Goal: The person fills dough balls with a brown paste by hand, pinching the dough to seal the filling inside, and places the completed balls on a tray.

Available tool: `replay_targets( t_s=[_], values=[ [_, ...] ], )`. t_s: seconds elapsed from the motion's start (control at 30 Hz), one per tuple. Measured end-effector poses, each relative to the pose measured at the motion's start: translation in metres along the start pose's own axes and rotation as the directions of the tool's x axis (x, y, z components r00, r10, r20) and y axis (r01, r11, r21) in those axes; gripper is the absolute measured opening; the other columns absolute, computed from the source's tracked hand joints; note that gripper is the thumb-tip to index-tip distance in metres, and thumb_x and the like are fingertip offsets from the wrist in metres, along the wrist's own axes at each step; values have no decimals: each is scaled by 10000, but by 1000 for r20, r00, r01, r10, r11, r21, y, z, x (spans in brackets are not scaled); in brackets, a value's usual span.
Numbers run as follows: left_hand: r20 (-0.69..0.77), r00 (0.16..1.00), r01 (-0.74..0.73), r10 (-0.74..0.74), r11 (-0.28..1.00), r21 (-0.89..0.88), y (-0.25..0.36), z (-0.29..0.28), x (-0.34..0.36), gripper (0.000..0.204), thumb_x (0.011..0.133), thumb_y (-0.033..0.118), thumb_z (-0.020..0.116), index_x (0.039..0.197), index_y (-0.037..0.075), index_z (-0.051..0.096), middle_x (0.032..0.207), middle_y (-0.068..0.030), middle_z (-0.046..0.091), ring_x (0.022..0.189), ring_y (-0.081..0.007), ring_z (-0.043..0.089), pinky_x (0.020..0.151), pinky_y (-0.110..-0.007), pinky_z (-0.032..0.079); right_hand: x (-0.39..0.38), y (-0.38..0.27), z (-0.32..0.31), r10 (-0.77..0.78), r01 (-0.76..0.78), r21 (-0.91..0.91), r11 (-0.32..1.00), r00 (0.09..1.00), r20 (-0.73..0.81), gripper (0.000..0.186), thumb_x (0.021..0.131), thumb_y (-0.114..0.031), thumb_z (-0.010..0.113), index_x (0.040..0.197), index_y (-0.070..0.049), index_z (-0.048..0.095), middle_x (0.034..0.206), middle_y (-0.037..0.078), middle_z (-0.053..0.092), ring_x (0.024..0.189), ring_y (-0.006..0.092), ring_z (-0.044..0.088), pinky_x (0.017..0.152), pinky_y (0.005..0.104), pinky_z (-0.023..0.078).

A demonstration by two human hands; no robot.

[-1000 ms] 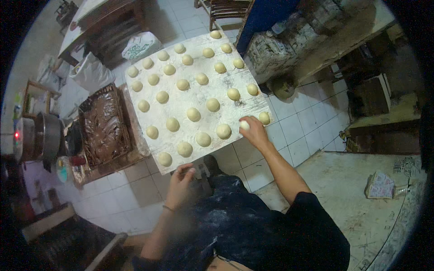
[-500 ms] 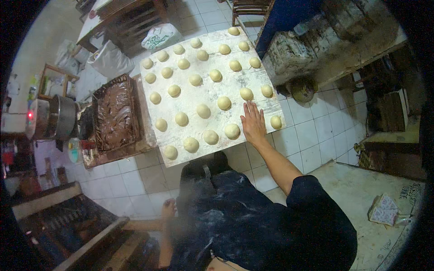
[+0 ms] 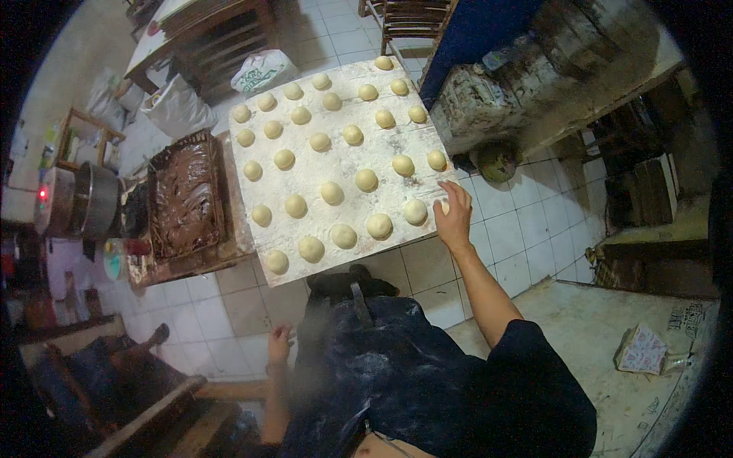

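Observation:
A flour-dusted board [image 3: 301,179] bears rows of round, pale dough balls [image 3: 331,192]. At its near right corner my right hand [image 3: 456,214] curves over a dough ball [image 3: 447,207], thumb on one side and fingers on the other. That ball is mostly hidden by the hand. Just left of the thumb sits another dough ball [image 3: 415,212], untouched. My left hand [image 3: 280,343] hangs low beside my dark, floury clothes, away from the board. Its fingers are loosely bent, with nothing visible in them.
Left of the board stands a tray of glossy brown paste [image 3: 183,195]. Metal pots [image 3: 99,198] are beyond it. White bags [image 3: 179,107] lie behind. A chair [image 3: 416,27] stands at the back, a dark round object [image 3: 498,162] on the right floor, and a wooden bench [image 3: 160,412] at lower left.
My right hand has lifted from lying flat and moved right onto the corner dough ball, uncovering the ball beside it. The view has shifted slightly. My left hand stays low.

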State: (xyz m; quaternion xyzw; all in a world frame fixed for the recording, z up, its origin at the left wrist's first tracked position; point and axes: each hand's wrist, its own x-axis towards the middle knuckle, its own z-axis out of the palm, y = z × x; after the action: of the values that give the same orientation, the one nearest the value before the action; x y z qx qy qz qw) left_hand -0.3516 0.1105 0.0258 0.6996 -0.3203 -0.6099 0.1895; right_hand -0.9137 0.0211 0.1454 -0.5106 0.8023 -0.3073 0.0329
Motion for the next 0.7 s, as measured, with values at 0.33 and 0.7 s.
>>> replay_targets(
  t_s=[0.33,0.7],
  values=[
    [394,875,-295,281,955,-26,231,110,-76,316,1009,253,609,1234,31,615,1185,-55,665,1060,-147,632,895,-274,485,-14,41,-17,366,-508,844,-173,762,533,376,953,-190,612,1268,8,558,1216,146,613,1115,265,608,923,381,530],
    [476,741,-462,474,874,-152,322,190,-143,365,943,177,713,1230,-21,607,1155,-113,685,1056,-158,652,926,-289,522,-47,-166,-98,-115,-539,764,354,786,608,566,871,-1,729,1384,4,490,1155,103,647,1040,159,638,929,286,531]
  ],
)
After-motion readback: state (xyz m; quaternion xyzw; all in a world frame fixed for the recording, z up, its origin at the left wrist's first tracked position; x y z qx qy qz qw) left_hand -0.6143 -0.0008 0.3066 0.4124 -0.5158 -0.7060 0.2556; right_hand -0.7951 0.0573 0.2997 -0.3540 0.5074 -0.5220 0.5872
